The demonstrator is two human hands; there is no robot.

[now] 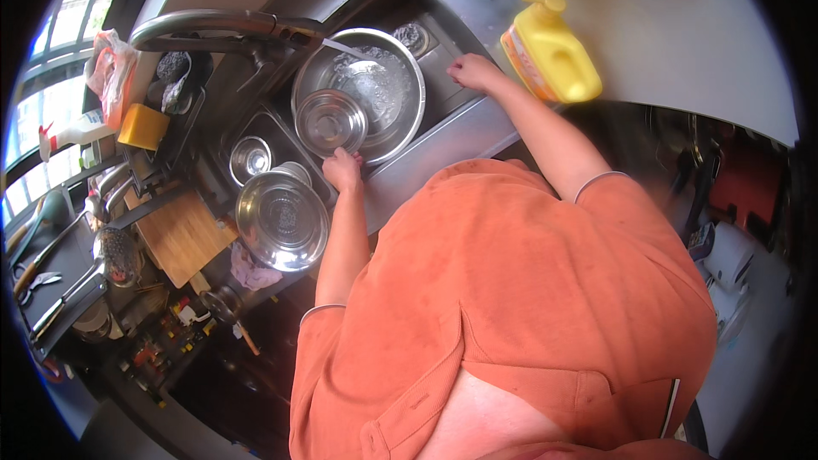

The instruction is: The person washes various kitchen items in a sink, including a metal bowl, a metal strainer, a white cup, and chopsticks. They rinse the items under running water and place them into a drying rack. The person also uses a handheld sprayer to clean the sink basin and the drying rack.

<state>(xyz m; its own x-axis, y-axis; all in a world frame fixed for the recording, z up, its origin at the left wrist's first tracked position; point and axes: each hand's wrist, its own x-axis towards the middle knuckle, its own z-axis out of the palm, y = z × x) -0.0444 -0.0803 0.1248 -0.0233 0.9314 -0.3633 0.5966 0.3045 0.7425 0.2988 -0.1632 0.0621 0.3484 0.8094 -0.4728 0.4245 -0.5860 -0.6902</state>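
In the sink (441, 70) sits a large stainless steel basin (409, 86), and a stream from the curved faucet (211, 20) runs into the water there. A smaller metal bowl (331, 120) is over the basin's near-left side, its rim gripped by my left hand (343, 167). My right hand (474, 71), fingers curled, is over the sink's right side, apart from the basin. No object shows in it. Left of my left hand are a wide steel bowl (282, 220), partly covering another bowl (294, 171), and a small steel bowl (250, 161) in the side basin.
A yellow pump bottle (551, 51) stands on the right counter (677, 45). To the left are a yellow sponge (144, 126), a white spray bottle (80, 129), a wooden cutting board (184, 230), a pink cloth (252, 268) and hanging utensils, including a slotted skimmer (118, 255).
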